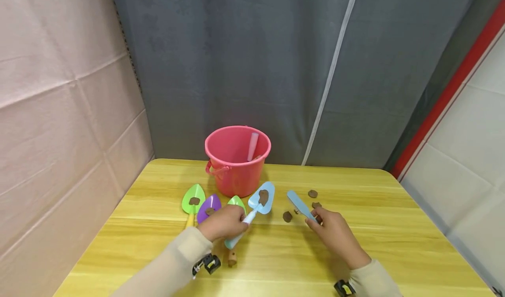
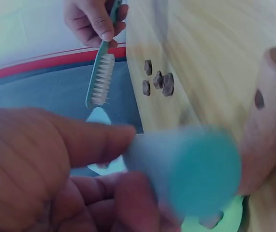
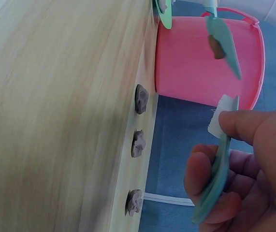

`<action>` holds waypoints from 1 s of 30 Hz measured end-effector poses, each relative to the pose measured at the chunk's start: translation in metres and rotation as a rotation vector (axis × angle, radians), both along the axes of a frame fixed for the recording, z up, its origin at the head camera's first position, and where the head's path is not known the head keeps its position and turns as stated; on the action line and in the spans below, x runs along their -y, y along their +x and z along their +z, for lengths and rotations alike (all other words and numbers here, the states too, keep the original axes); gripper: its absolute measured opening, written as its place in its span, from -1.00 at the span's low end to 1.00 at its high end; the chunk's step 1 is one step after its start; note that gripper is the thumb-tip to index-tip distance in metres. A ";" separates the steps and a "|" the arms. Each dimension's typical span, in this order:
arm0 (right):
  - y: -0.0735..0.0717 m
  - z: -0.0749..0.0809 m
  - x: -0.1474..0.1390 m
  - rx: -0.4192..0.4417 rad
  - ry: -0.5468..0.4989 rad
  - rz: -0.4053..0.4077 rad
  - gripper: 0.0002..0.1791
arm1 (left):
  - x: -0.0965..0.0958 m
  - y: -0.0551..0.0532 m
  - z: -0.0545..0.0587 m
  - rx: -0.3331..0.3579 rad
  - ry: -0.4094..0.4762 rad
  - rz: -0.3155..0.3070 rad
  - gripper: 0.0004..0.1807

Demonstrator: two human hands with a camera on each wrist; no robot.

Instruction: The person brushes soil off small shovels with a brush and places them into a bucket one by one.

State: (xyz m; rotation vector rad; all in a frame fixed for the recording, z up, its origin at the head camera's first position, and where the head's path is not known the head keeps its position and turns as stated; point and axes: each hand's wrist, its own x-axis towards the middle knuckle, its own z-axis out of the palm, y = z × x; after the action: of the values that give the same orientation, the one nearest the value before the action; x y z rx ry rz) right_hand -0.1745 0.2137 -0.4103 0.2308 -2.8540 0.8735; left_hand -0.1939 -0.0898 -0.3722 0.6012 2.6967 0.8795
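My left hand (image 1: 224,223) grips the handle of a light blue toy trowel (image 1: 269,187), its blade raised toward the bucket. A brown clump (image 1: 263,197) lies on that blade. In my right hand (image 1: 335,232) is a blue brush (image 1: 300,202), pinched by its handle; the left wrist view shows its white bristles (image 2: 102,82). Several brown clumps (image 1: 287,217) are scattered on the table around the brush head. Beneath the left hand, a green trowel (image 1: 236,200) is partly covered, its wooden handle end (image 1: 232,258) showing below.
A pink bucket (image 1: 238,178) stands at the back of the table (image 1: 300,262), a pale handle (image 1: 253,145) sticking up inside. Left of the left hand lie a green trowel with a yellow handle (image 1: 193,190) and a purple trowel (image 1: 214,200), each carrying a brown clump. A grey curtain (image 1: 256,60) hangs behind.
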 end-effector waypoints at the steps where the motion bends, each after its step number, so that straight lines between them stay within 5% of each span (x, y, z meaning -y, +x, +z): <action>1: 0.000 0.000 0.000 -0.003 -0.002 0.001 -0.86 | -0.001 0.001 0.001 -0.015 -0.004 0.003 -0.84; 7: 0.001 0.001 -0.001 -0.006 -0.004 -0.011 -0.89 | -0.003 0.004 0.000 -0.133 -0.059 0.009 -0.91; 17: 0.005 0.009 0.007 -0.044 -0.022 0.010 -0.89 | -0.003 0.004 -0.002 -0.234 -0.049 0.018 -0.86; 30: 0.023 0.001 0.053 -0.142 0.085 0.185 -0.86 | -0.010 0.010 -0.008 -0.216 0.008 0.017 -0.92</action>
State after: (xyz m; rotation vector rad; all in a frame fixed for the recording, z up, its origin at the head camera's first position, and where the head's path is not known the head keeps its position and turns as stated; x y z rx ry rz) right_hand -0.1519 0.1607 -0.4094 0.5517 -2.7724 0.7335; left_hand -0.1837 -0.0795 -0.3802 0.7136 2.8947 0.8755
